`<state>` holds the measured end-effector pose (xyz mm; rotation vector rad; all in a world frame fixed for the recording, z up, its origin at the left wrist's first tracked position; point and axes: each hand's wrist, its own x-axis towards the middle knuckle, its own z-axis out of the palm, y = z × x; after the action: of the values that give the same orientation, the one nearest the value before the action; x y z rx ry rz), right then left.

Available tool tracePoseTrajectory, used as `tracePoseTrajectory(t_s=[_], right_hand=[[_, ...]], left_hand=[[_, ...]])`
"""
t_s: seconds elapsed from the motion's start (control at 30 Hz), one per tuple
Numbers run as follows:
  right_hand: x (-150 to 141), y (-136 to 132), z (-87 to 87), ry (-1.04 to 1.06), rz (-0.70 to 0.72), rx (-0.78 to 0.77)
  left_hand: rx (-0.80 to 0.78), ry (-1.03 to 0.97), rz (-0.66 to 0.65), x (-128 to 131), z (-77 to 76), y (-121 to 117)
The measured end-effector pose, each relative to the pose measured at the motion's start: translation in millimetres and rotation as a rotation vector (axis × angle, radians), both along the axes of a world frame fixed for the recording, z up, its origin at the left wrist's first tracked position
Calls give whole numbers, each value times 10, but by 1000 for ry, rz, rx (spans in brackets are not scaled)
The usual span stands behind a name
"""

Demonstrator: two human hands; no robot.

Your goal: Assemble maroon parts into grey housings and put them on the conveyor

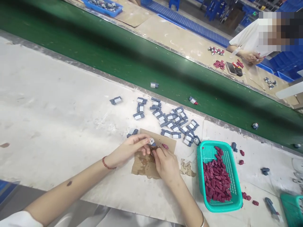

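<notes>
My left hand [139,144] is closed on a small blue-grey and white block [151,142], held over a piece of brown cardboard [144,167]. Close beside it, my right hand [167,164] has its fingers pinched together near the block's lower end; what they hold, if anything, is hidden. Wet-looking brown patches mark the cardboard around the fingertips. A small dark red piece [165,146] lies on the cardboard just beyond my right hand. Past the cardboard, many similar blue-grey and white blocks [170,124] are spread over the white table.
Right of my hands stands a green basket [233,206] holding dark red pieces [216,181]. Beyond the table runs a green conveyor belt [118,60] carrying a few blocks. Across it, a person [253,39] works at another table. A second green basket [290,201] sits at far right.
</notes>
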<state>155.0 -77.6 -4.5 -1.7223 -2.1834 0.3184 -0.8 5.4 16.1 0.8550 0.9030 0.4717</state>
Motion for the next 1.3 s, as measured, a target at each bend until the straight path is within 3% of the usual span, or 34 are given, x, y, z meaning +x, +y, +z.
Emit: tracePoseTrajectory(t_s=[0.17, 0.37, 0.47, 0.9, 1.3], right_hand=[[-2, 6, 55, 253, -59, -90], [95, 8, 149, 980, -470, -193], [95, 19, 194, 1190, -542, -183], [-8, 10, 174, 1208, -488, -208], [-48, -58, 108, 1239, -487, -224]], left_hand=[[9, -28, -39, 4, -26, -16], [262, 118, 43, 10, -93, -93], [348, 162, 48, 23, -100, -161], [487, 194, 6, 53, -74, -285], [769, 266, -70, 18, -45, -244]])
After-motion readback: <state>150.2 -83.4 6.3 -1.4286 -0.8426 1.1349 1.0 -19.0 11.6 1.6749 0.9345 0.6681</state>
